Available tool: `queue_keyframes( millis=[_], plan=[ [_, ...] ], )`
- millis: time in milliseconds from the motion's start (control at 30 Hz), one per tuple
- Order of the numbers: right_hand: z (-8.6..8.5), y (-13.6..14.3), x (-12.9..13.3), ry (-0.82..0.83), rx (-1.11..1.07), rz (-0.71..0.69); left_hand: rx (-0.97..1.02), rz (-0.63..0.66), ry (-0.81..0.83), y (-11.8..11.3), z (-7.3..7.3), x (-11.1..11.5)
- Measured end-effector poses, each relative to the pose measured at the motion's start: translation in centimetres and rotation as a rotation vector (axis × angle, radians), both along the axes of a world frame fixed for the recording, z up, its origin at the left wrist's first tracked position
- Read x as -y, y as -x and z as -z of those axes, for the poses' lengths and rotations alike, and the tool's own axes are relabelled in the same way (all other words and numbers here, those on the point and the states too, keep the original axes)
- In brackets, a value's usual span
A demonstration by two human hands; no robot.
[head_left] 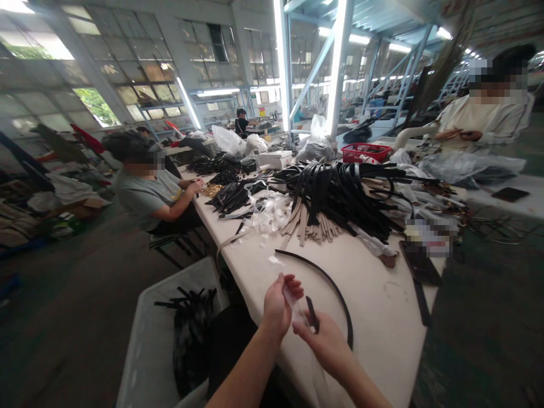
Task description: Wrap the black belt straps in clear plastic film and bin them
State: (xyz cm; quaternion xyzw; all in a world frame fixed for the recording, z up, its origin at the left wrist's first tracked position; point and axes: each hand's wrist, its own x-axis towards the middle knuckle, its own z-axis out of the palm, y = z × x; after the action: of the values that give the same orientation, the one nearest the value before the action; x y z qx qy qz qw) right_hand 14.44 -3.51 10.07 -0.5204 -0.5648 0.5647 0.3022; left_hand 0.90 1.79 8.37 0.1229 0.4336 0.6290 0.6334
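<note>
- The pale tabletop [382, 328] spreads in front of me, from the frame's middle to its lower right.
- A white bin [140, 334] holding black strips stands at the lower left.
- A heap of black straps [327, 187] lies across the tabletop, right of upper centre.
- One curved black strap [347, 309] arcs over the tabletop, lower centre, beside my hands.
- My right hand [323, 340], lower centre, grasps a short black strip end [312, 314].
- My left hand [280, 306], just left of it, grips clear film [293, 300] that reaches my right thumb.
</note>
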Motion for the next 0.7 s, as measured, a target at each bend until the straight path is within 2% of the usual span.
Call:
queue_keyframes(
  millis=[100, 267, 367, 433, 567, 700],
  plan=[
    [0.8, 0.5, 0.7, -0.007, 0.046, -0.011, -0.022, -0.015, -0.030, 0.7, 0.6, 0.0],
    [3.0, -1.2, 1.3, 0.158, -0.150, 0.021, 0.084, -0.105, -0.036, 5.6, 0.4, -2.8],
    [3.9, -2.4, 1.3, 0.346, -0.303, 0.033, 0.209, -0.034, -0.093, 8.3, -0.6, -4.6],
    [4.2, -3.1, 1.1, 0.423, -0.381, 0.036, 0.223, 0.024, -0.123, 9.7, -1.4, -5.7],
    [4.9, -4.4, 0.3, 0.449, -0.419, 0.067, 0.005, -0.021, -0.028, 11.9, -2.4, -8.1],
    [5.9, -5.8, -1.4, 0.415, -0.251, 0.056, -0.185, -0.116, 0.043, 13.9, -3.4, -11.4]
  ],
)
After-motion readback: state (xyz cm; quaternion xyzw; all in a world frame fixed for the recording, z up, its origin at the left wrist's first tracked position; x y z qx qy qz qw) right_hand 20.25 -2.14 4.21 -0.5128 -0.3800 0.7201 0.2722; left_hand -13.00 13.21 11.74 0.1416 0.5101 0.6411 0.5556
